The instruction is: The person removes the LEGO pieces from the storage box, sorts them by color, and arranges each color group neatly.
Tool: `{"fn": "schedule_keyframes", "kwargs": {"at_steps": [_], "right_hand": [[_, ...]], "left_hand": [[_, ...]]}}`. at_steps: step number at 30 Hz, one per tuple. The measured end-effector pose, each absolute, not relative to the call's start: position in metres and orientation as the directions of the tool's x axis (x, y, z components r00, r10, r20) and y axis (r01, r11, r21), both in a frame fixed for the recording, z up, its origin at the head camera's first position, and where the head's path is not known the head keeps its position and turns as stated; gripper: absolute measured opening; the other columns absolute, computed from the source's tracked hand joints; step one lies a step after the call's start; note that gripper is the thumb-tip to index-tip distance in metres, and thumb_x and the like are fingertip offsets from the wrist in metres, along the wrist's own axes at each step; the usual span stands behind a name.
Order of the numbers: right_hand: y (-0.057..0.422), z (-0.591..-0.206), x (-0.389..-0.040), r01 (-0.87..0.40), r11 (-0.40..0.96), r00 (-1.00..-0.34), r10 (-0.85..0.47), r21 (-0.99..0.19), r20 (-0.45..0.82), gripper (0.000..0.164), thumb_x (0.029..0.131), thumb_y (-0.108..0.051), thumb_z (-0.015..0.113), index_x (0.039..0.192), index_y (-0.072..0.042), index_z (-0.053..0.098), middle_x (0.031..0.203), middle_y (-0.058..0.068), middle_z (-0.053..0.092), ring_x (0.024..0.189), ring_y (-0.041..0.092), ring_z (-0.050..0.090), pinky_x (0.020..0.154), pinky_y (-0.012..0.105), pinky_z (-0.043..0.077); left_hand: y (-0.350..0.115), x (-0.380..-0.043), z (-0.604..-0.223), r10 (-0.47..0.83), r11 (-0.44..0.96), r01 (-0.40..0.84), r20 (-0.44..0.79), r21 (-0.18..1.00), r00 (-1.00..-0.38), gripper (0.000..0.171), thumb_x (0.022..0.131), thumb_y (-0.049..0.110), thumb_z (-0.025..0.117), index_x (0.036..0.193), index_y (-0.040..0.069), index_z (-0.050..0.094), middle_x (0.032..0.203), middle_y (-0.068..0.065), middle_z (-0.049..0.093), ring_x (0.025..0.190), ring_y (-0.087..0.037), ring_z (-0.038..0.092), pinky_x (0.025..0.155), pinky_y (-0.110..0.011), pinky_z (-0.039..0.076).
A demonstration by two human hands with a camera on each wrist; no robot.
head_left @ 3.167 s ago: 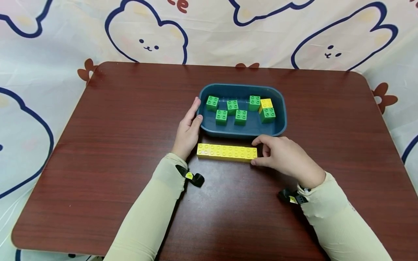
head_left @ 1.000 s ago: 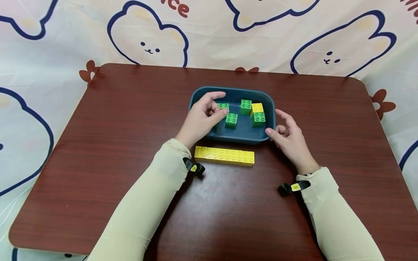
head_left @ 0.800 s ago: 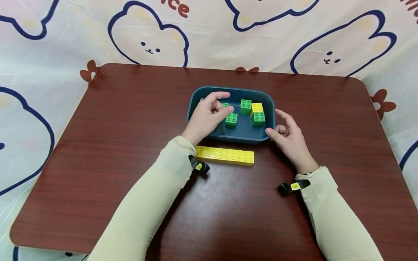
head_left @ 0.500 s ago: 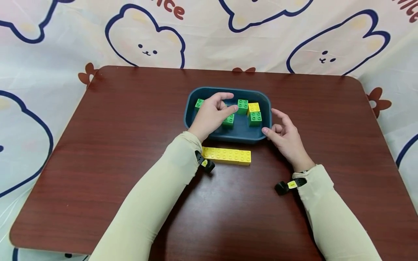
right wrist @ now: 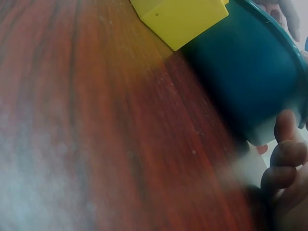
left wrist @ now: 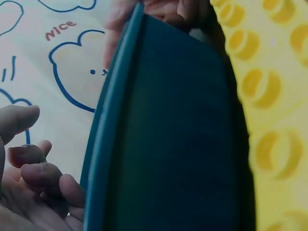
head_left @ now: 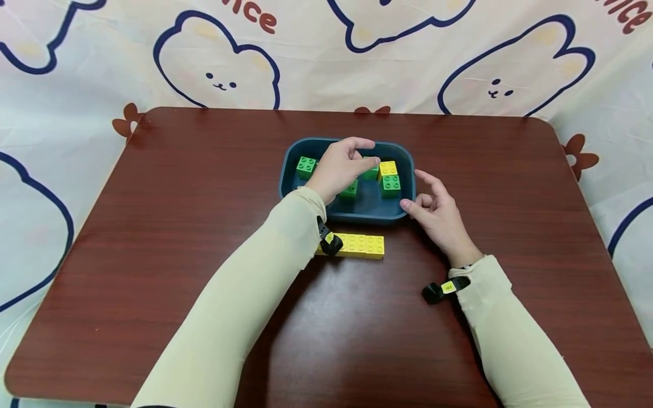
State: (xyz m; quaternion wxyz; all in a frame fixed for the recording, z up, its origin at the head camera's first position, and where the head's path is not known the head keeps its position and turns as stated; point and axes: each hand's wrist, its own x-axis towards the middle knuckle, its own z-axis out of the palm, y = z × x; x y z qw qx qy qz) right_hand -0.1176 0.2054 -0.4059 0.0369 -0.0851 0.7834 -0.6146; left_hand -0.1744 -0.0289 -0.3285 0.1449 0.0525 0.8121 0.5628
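A blue tray (head_left: 364, 209) holds several green bricks, among them one (head_left: 390, 187) in front of a yellow brick (head_left: 388, 168). Over the tray hovers my left hand (head_left: 338, 169), thumb and index finger spread apart with nothing between them, partly covering the bricks. In the left wrist view, that hand's curved fingers (left wrist: 41, 175) are above the tray's rim. My right hand (head_left: 440, 218) touches the tray's right end with index finger and thumb. A row of joined yellow bricks (head_left: 364, 246) lies before the tray; my left wrist camera covers its left part.
The brown table (head_left: 168, 226) surrounds the tray, its far edge against a printed cloth (head_left: 316, 68). Black wrist cameras are strapped to both wrists; the left one (head_left: 331, 245) hangs above the yellow row.
My right hand has gone from the yellow row to the tray's right end. My left hand has left the tray's left end and moved right over the bricks inside.
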Motion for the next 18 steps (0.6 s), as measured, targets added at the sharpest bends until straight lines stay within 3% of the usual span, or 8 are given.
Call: {"fn": "schedule_keyframes", "kwargs": {"at_steps": [4,11,18], "right_hand": [[0.207,-0.407,-0.118,-0.092,0.231,-0.982,-0.182,-0.969,0.050,0.067,0.096,-0.017,0.069,0.154,-0.017,0.036,0.070,0.003,0.056,0.060,0.013,0.049,0.054,0.022,0.041],[0.207,-0.407,-0.119,-0.089,0.226,-0.983,-0.180,-0.970,0.048,0.068,0.096,-0.015,0.070,0.155,-0.017,0.036,0.070,0.002,0.056,0.060,0.012,0.049,0.053,0.022,0.041],[0.207,-0.407,-0.119,-0.079,0.216,-0.982,-0.183,-0.973,0.039,0.067,0.096,-0.015,0.069,0.154,-0.017,0.036,0.070,0.002,0.056,0.059,0.013,0.049,0.053,0.022,0.040]], "left_hand": [[-0.027,-0.182,-0.329,0.244,0.415,-0.115,-0.232,0.903,-0.942,0.043,0.096,0.031,0.070,0.136,0.016,0.061,0.083,-0.010,0.053,0.080,-0.025,0.052,0.066,-0.032,0.043],[-0.023,-0.191,-0.327,0.272,0.511,-0.152,-0.327,0.846,-0.905,0.042,0.097,0.034,0.067,0.134,0.016,0.063,0.120,-0.002,0.059,0.105,-0.020,0.054,0.092,-0.037,0.049],[-0.014,-0.196,-0.327,0.297,0.568,-0.157,-0.379,0.808,-0.876,0.040,0.096,0.031,0.069,0.132,0.014,0.063,0.132,-0.004,0.059,0.111,-0.021,0.056,0.097,-0.040,0.049]]}}
